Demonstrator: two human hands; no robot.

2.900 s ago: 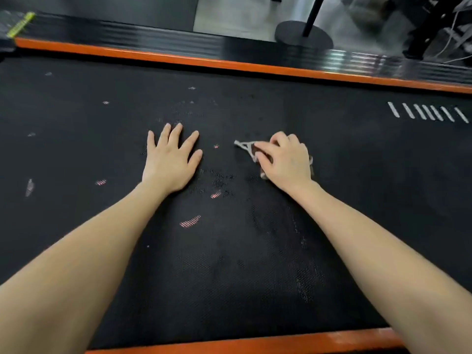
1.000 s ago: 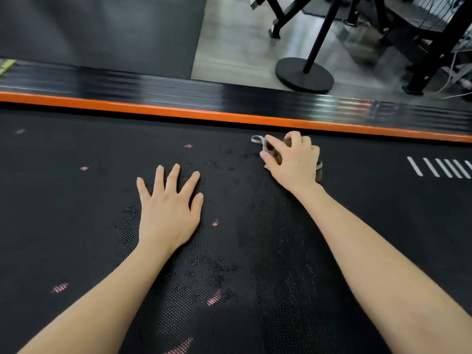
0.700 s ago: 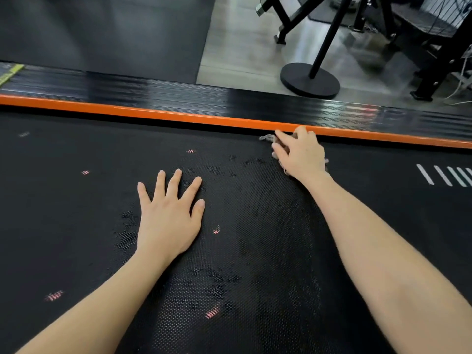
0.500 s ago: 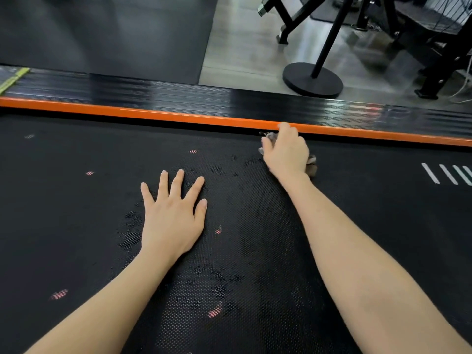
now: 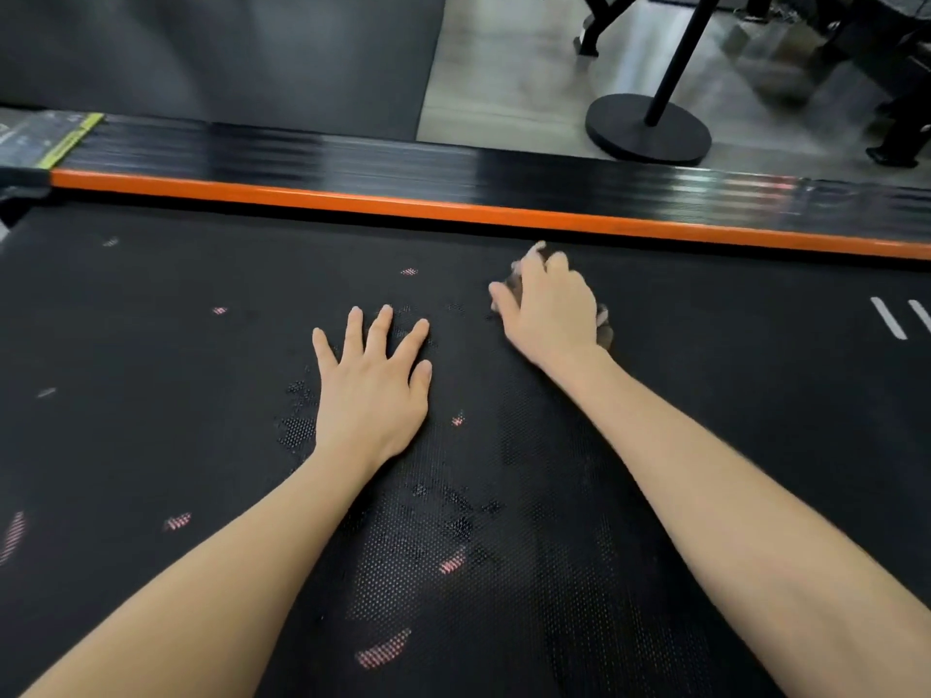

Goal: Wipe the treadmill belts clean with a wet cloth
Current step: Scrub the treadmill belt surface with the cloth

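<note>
- Head view: a person leans over a black treadmill belt (image 5: 151, 395), both bare forearms stretched out across it.
- Head view: the right hand (image 5: 551, 314) is curled round a bunched grey cloth (image 5: 604, 329) and presses it onto the belt just short of the orange edge strip (image 5: 352, 201); only small folds of the cloth show past the fingers and the wrist.
- Head view: the left hand (image 5: 373, 390) lies flat with its fingers spread, palm down on the belt, holding nothing, near the right hand but not touching it.
- Head view: pinkish smears (image 5: 383, 652) dot the textured belt nearer the camera, so wiping looks far from finished.
- Head view: the cloth looks soft, light and limp, and it probably drags on the rough weave when wet; gathering it into a wad under the palm, as here, seems the surest hold.
- Head view: a round black stand base (image 5: 650, 131) sits on the floor beyond the ribbed side rail (image 5: 352, 153).
</note>
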